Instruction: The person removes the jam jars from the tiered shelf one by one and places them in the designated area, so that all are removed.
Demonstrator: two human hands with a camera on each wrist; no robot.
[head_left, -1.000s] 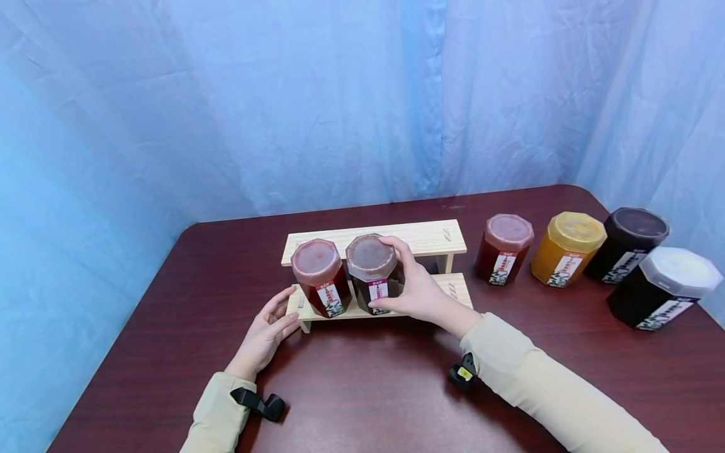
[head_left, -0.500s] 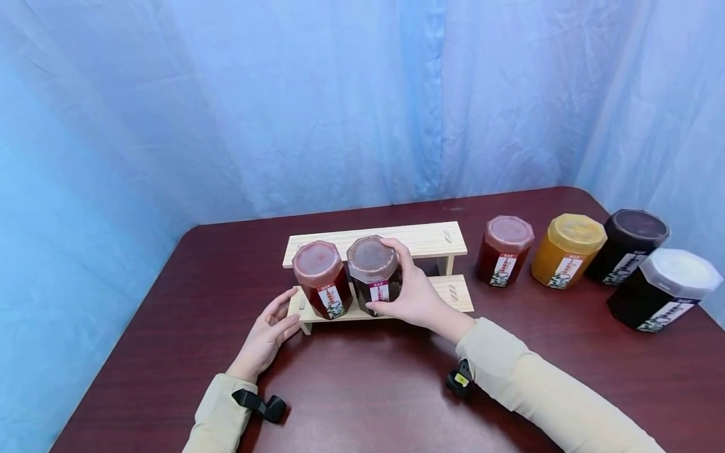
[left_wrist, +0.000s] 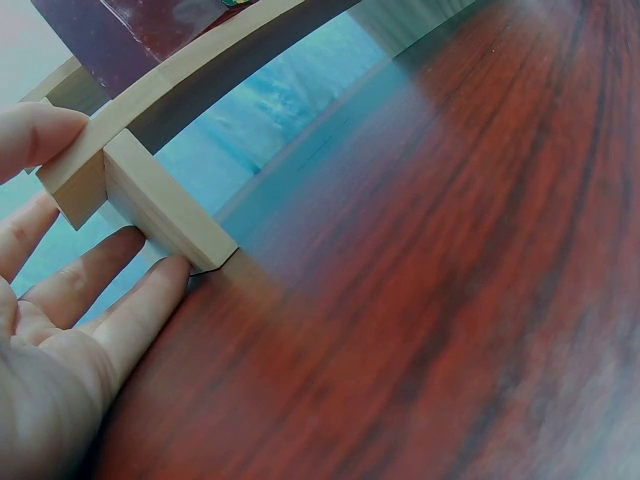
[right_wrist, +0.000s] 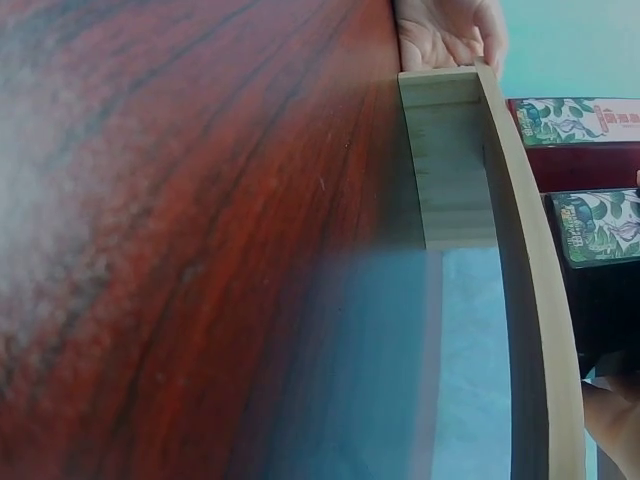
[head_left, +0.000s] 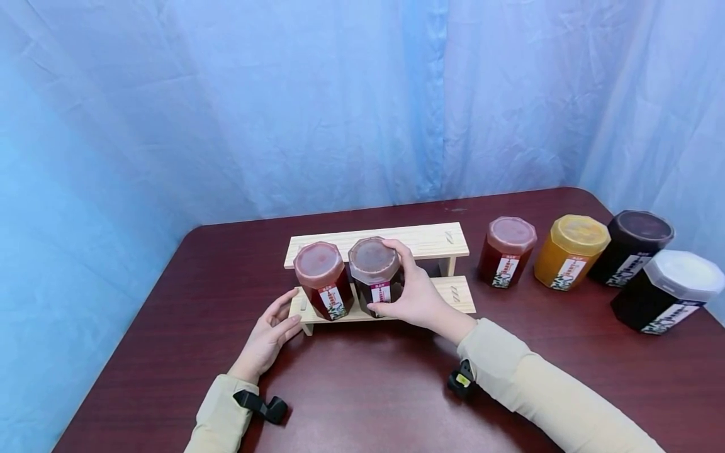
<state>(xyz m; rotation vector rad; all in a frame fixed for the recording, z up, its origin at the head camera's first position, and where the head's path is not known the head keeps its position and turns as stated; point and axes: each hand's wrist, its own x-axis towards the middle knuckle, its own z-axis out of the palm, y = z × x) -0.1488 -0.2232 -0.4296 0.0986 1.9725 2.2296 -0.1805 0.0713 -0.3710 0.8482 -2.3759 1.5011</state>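
Note:
A two-step pale wooden rack (head_left: 421, 239) stands on the dark red table. On its lower board, a red-filled jar (head_left: 320, 267) with an octagonal lid stands at the left. Close beside it is a dark-filled jar (head_left: 374, 264), labelled at the front. My right hand (head_left: 425, 301) grips this dark jar from its right side, thumb at the front and fingers behind. At the rack's left end, my left hand (head_left: 266, 336) holds the lower board's corner. The left wrist view shows its fingertips against the rack's leg (left_wrist: 165, 205).
To the right of the rack stand another red jar (head_left: 506, 251), a yellow jar (head_left: 572, 251), a dark jar (head_left: 631, 248) and a white-lidded dark jar (head_left: 668, 292). Blue curtains (head_left: 317, 107) hang behind the table (head_left: 362, 390).
Hardly anything differs: the view has shifted slightly, and the right forearm and sleeve sit a little further left than one second ago. Both hands keep their holds.

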